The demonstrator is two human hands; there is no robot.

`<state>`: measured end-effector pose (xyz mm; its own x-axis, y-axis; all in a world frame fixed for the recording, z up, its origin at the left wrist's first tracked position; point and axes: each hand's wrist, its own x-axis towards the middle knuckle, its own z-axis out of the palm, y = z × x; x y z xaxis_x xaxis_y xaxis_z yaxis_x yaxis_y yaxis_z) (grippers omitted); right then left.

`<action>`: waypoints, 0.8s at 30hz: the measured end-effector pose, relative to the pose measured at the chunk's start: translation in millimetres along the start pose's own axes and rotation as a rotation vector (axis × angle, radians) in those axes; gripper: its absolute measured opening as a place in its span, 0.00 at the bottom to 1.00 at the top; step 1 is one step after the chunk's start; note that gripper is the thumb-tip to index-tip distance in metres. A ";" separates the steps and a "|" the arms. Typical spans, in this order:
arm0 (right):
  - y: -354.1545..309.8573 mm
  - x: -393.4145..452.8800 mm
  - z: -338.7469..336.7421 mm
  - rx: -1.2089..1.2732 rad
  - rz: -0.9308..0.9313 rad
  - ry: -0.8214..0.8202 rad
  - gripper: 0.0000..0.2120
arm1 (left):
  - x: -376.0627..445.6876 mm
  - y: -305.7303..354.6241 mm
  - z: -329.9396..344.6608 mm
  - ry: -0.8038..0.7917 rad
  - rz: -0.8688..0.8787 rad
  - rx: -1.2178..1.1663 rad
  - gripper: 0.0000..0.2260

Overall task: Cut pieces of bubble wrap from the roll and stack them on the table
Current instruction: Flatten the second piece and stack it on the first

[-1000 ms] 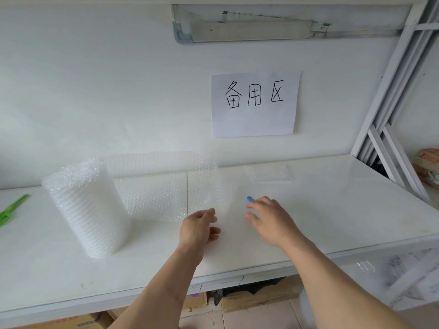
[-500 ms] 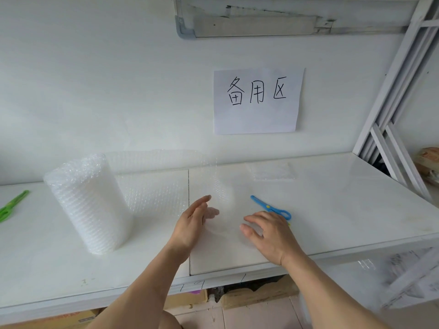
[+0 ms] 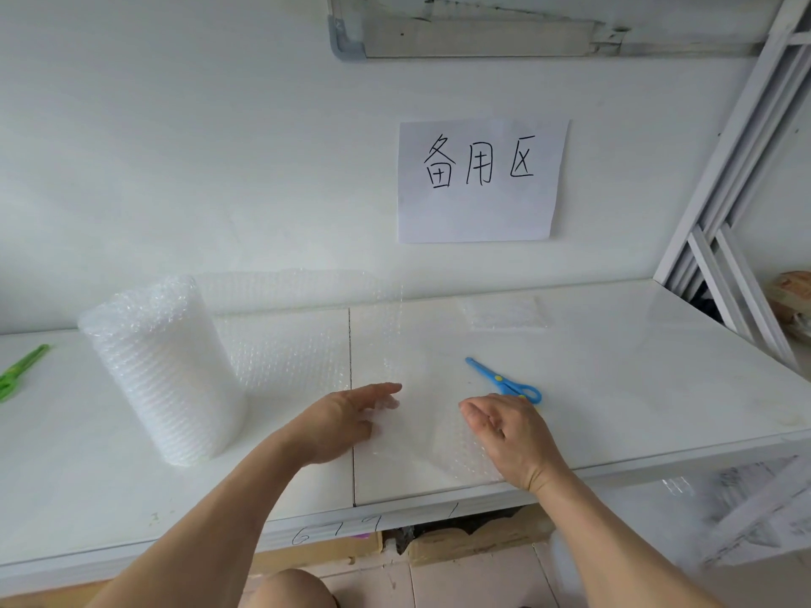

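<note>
The bubble wrap roll point(image 3: 162, 370) stands upright on the left of the white table point(image 3: 658, 388). Its loose sheet point(image 3: 289, 344) runs right from the roll, and its clear end point(image 3: 432, 436) lies on the table between my hands. My left hand point(image 3: 346, 419) touches the sheet's left side with its thumb straight, and its fingertips show blurred through the plastic. On the sheet's right side rests my right hand point(image 3: 509, 436), fingers loosely bent and gripping nothing. Blue scissors point(image 3: 504, 381) lie just beyond the right hand. Cut pieces point(image 3: 504, 313) lie stacked near the wall.
Green scissors point(image 3: 22, 370) lie at the far left edge of the table. A paper sign point(image 3: 478, 182) hangs on the wall behind. A white metal frame point(image 3: 724, 239) rises at the right end. Cardboard boxes point(image 3: 474, 537) sit under the table.
My right hand has let go of the blue scissors, which now lie on the table, and has drawn back toward the front edge. Both hands have settled on the sheet's end.
</note>
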<state>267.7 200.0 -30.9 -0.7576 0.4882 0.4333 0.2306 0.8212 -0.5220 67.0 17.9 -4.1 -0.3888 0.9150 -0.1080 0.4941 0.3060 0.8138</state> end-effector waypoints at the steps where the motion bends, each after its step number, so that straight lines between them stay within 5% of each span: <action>1: 0.4 0.2 -0.3 0.002 0.015 -0.001 0.24 | 0.0 0.6 0.7 0.038 -0.002 -0.006 0.24; 5: -2.4 2.9 -4.8 0.099 0.099 -0.090 0.40 | -0.5 -6.6 7.4 0.196 0.048 -0.041 0.11; 14: -9.5 -0.1 -16.0 0.346 0.291 -0.178 0.30 | -13.6 -10.5 10.8 0.298 -0.022 -0.241 0.09; 17: -8.0 1.3 -15.1 0.286 0.307 -0.286 0.26 | -16.7 -4.7 13.0 0.326 -0.085 -0.339 0.09; 24: -5.5 8.0 -7.0 0.262 0.424 -0.235 0.19 | -24.7 8.1 23.5 0.428 -0.180 -0.327 0.10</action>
<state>264.7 201.5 -19.4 -0.7542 0.6565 -0.0154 0.4088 0.4510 -0.7934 98.9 3.9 -8.3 -0.7589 0.6469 -0.0754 0.1510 0.2874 0.9458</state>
